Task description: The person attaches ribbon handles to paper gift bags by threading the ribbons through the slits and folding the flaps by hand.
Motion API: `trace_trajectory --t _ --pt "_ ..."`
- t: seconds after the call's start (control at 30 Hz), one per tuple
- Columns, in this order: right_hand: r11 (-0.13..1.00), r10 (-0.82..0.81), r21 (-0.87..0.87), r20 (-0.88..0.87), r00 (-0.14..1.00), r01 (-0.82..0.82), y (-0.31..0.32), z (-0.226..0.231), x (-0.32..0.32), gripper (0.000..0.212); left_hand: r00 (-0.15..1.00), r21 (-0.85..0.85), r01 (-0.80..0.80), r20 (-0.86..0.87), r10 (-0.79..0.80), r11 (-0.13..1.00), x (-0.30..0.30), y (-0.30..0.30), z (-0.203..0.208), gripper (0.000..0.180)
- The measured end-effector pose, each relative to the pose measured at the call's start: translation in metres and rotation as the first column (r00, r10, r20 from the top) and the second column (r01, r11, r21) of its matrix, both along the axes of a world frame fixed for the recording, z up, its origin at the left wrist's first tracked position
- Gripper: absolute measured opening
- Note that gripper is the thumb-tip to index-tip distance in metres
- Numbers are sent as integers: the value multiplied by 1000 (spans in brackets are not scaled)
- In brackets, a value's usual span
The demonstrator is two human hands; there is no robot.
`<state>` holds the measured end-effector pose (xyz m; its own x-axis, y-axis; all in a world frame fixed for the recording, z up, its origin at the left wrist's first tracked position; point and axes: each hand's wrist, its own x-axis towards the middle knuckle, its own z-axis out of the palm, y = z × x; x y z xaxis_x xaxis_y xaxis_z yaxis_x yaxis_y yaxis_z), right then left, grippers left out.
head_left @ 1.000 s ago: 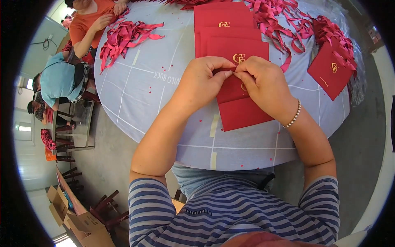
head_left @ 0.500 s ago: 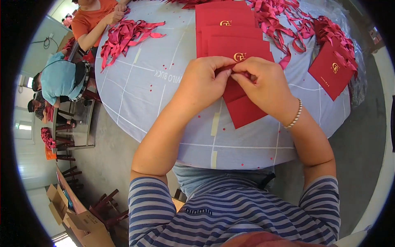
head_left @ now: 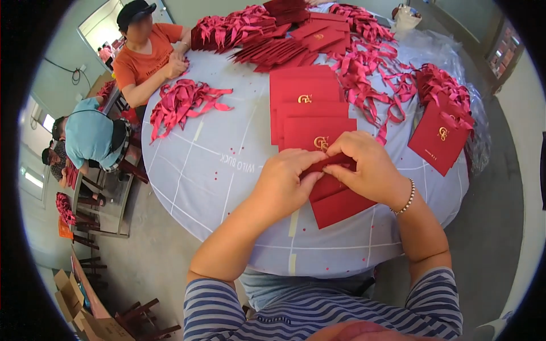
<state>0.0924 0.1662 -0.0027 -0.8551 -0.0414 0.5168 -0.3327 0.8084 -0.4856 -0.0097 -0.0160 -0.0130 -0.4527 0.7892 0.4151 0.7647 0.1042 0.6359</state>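
Bag (head_left: 335,199), red paper, now swung aslant from the stack (head_left: 310,111). Left hand (head_left: 284,184) and right hand (head_left: 369,167) pinch its top edge; folding continues.

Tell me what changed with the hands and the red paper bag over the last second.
Little moved. The left hand and right hand kept pinching the top edge of the flat red paper bag, fingers working at its opening. The bag's lower end swung a little, from hanging toward the person to slanting rightward on the table. The stack of red bags behind and the ribbon pile stayed put.
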Motion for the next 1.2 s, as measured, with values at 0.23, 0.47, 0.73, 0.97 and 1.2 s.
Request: trace_trajectory --t 0.23,0.47,0.73,0.97,1.2 --pt "965 -4 -256 217 976 61 4 0 0 23 990 19 41 136 -44 999 1 5 1 36" --pt "997 -37 -64 206 978 51 -1 0 -3 19 993 3 42 111 -42 999 0 7 -1 32" --pt "989 28 -149 261 965 12 -5 3 0 19 994 29 40 101 -42 999 2 5 -7 33" --pt "935 229 -347 428 874 -76 12 12 1 10 944 97 59 -330 -23 994 7 8 1 39" --pt "867 310 -493 430 848 -67 26 -2 -12 12 888 126 75 -460 -9 989 8 12 -3 35"
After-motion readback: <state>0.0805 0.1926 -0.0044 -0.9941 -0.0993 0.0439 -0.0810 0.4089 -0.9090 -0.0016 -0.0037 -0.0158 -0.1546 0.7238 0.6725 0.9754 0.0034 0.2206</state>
